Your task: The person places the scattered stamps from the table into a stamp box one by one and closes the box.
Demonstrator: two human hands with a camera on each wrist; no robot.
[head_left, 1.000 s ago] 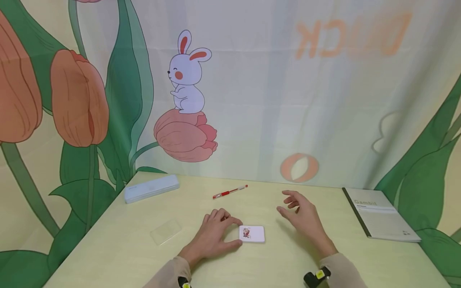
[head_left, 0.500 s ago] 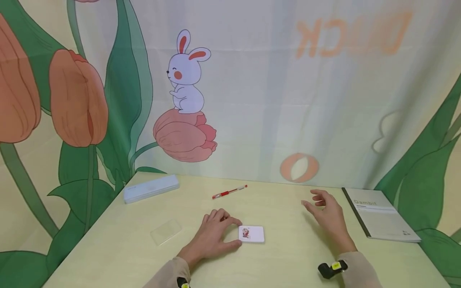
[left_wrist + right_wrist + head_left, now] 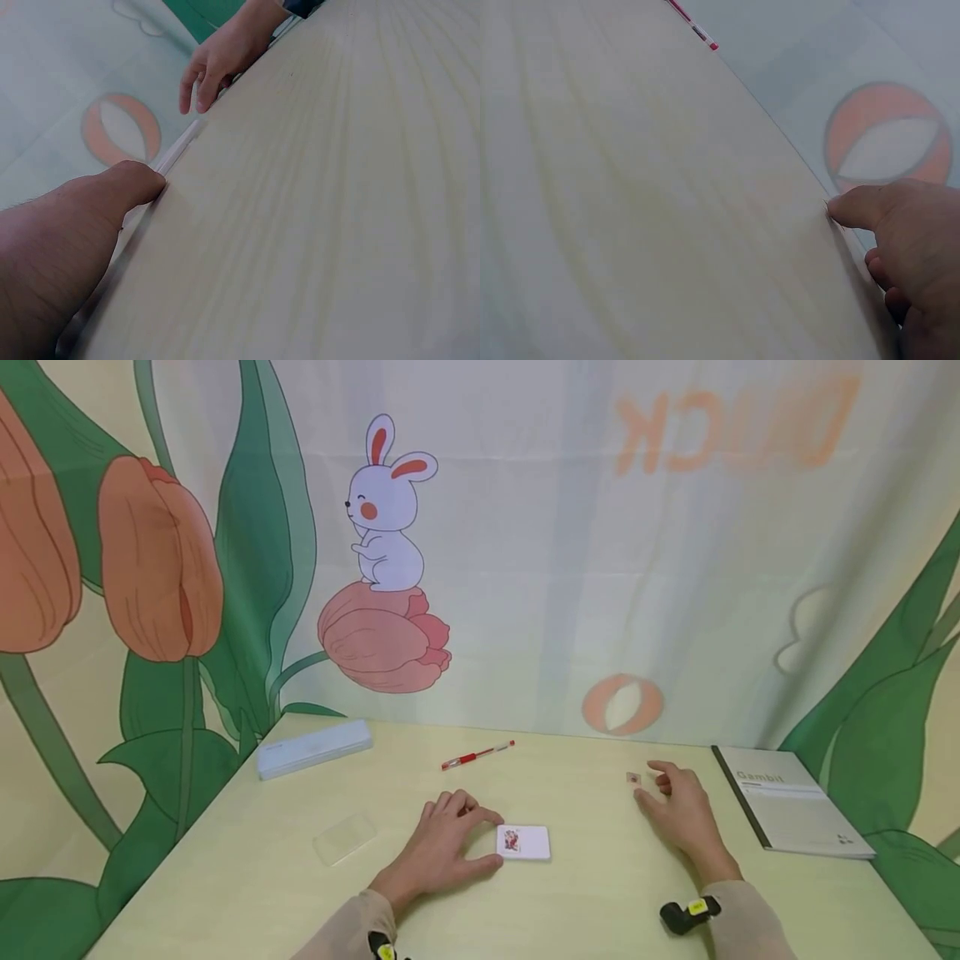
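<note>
In the head view my left hand (image 3: pixel 442 839) spans the left end of a white deck of playing cards (image 3: pixel 534 843) with a joker figure on top. Its thumb (image 3: pixel 142 180) presses the near edge, and its index finger is at the far edge. Over the right part of the table is my right hand (image 3: pixel 681 810), thumb and index finger apart. A small square piece with a dark reddish picture (image 3: pixel 633 779) lies just left of those fingertips. In the right wrist view the thumb (image 3: pixel 855 206) comes down at the table surface; the other fingertips are mostly hidden.
A clear plastic lid (image 3: pixel 345 839) lies left of the left hand. Farther back are a pale blue pencil case (image 3: pixel 315 749) and a red gel pen (image 3: pixel 477 756). A notebook (image 3: pixel 795 802) lies at the right; a printed curtain (image 3: pixel 517 568) hangs behind the table.
My right hand has moved right, away from the deck, and settled near the notebook. The small square piece now shows at its fingertips. My left hand stays at the deck.
</note>
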